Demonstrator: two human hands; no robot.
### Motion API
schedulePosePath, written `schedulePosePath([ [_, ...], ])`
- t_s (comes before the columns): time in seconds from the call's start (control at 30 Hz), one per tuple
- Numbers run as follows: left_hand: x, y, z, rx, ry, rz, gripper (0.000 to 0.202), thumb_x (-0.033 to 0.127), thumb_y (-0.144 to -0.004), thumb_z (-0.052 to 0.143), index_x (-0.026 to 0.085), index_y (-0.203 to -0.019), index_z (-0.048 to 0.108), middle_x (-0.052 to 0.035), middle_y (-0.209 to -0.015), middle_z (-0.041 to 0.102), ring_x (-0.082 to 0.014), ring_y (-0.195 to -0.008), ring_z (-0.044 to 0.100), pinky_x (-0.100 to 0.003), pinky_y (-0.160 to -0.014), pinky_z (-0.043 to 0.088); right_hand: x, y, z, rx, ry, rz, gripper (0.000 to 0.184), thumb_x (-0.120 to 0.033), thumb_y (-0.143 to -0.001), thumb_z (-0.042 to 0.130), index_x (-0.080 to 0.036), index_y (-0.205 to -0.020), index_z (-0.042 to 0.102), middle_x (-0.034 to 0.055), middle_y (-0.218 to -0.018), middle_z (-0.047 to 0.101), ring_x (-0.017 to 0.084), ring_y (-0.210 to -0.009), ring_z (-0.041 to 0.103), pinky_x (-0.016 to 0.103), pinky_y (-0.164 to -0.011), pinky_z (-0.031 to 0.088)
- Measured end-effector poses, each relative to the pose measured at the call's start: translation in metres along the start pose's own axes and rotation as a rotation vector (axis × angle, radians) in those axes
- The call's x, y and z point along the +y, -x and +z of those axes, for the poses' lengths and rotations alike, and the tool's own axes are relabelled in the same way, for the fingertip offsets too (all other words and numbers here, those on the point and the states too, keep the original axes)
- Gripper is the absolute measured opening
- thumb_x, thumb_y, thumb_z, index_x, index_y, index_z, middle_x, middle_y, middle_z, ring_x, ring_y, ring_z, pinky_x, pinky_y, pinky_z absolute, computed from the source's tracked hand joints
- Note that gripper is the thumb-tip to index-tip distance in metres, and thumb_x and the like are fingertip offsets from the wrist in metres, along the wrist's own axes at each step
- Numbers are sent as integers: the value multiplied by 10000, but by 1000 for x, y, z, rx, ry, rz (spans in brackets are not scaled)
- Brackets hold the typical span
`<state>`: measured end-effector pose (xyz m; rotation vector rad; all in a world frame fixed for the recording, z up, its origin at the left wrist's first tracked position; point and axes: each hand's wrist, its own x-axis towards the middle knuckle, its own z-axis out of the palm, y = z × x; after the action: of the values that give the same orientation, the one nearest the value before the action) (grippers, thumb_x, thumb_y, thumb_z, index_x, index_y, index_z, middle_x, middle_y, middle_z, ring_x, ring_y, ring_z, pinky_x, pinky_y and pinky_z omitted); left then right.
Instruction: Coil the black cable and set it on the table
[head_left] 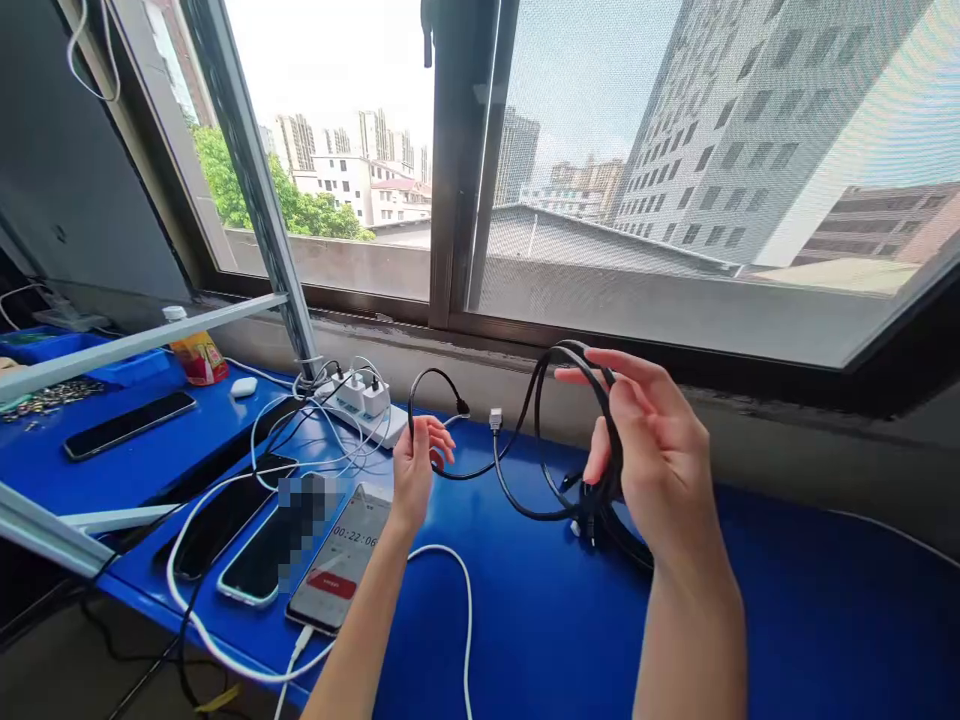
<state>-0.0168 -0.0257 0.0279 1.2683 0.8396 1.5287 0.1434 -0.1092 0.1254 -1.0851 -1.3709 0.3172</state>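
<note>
Black cable (517,480) is what we have in hand here, gathered in loops above a blue table (787,610) under a window (675,150). Our right hand (652,450) is raised, palm turned partly toward us, fingers curled around a bundle of several turns of the cable; the thumb and forefinger press the top of the loop while the lower fingers close on the bunched strands below. From that grip the free length sags down and away to the left, rises, and ends at our left hand (420,460), which pinches the strand lightly, fingers half curled and the plug end (463,407) arcing up just above the fingertips. A second plug (495,418) hangs between the two hands, pointing up.

We judge the step to be coiling: the bundle is partly formed in the right hand and a stretch of slack is not yet taken up. The next move, as we read it, calls for the left hand to feed the loose run toward the bundle without twisting it, and for the right fingers to loosen just enough to take another turn without dropping those already held.

Both forearms reach forward from the bottom of the view, the right wrist bent back, the left lower and nearer the table. Left of the left hand lie a phone (341,560) showing a timer, two dark phones, a white cable (450,580), and further off a power strip (360,400).
</note>
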Motion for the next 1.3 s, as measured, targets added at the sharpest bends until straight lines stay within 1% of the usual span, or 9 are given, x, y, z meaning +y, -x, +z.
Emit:
schedulePosePath([
  [0.23, 8, 12, 4, -297, 33, -81, 707, 880, -518, 548, 195, -685, 590, 94, -347, 322, -52, -311, 249, -214, -335, 206, 2, 1, 33, -125, -49, 72, 378, -484, -909, 492, -225, -1163, 594, 25, -1035, 606, -4, -425, 333, 162, -374, 285],
  [0.33, 11, 15, 6, -415, 27, -145, 623, 766, -443, 705, 173, -624, 636, 84, -337, 332, -48, -317, 270, -210, -342, 193, 5, 0, 39, -158, 63, 52, 327, -401, -882, 522, -210, -1137, 598, 28, -1098, 603, 3, -468, 415, 167, -409, 306],
  [0.5, 14, 16, 9, -467, 1, -250, 400, 514, -529, 798, 169, -616, 615, 94, -377, 358, -34, -331, 292, -191, -365, 210, 16, -6, 41, -148, 165, 83, 367, -425, -871, 487, -203, -1146, 587, 43, -1075, 632, 49, -525, 522, 188, -459, 369],
  [0.73, 12, 14, 12, -402, 2, -214, 330, 473, -607, 717, 170, -582, 589, 107, -386, 285, -25, -331, 247, -189, -360, 189, 28, -6, 48, -237, -26, 386, 767, -419, -745, 615, -146, -1420, 373, 42, -933, 655, 105, -595, 571, 237, -542, 504],
  [0.83, 10, 15, 13, -345, -29, -180, 294, 416, -595, 696, 150, -505, 606, 99, -381, 256, -14, -344, 209, -195, -371, 154, 30, -5, 51, -312, -53, 518, 672, -405, -762, 577, -84, -1345, 487, 61, -887, 655, 151, -780, 622, 259, -673, 542],
  [0.93, 10, 16, 13, -261, -34, -159, 266, 396, -620, 632, 142, -551, 663, 103, -366, 245, -14, -322, 190, -195, -361, 141, 30, -5, 53, -363, -56, 452, 426, -428, -794, 534, -106, -1039, 668, 54, -822, 635, 145, -780, 622, 242, -707, 529],
  [1.07, 11, 15, 11, -41, -8, -100, 362, 415, -679, 518, 130, -742, 733, 106, -337, 263, -37, -275, 199, -199, -329, 144, 23, -7, 47, -123, -106, 248, 378, -471, -854, 483, -156, -996, 635, 1, -724, 558, 89, -621, 573, 212, -620, 501],
  [1.17, 10, 12, 7, 182, -20, -11, 334, 398, -679, 516, 142, -749, 719, 115, -358, 241, -37, -293, 185, -189, -322, 144, 10, -8, 30, 36, -268, 189, 388, -520, -849, 518, -177, -1013, 597, -47, -647, 456, 37, -432, 445, 170, -432, 401],
  [1.3, 6, 8, 5, 234, -75, 58, 279, 405, -700, 518, 168, -713, 666, 101, -379, 295, -45, -331, 242, -179, -344, 172, -15, -7, 1, 63, -353, 270, 376, -525, -758, 664, -205, -946, 611, -73, -597, 359, -1, -320, 223, 171, -286, 131],
])
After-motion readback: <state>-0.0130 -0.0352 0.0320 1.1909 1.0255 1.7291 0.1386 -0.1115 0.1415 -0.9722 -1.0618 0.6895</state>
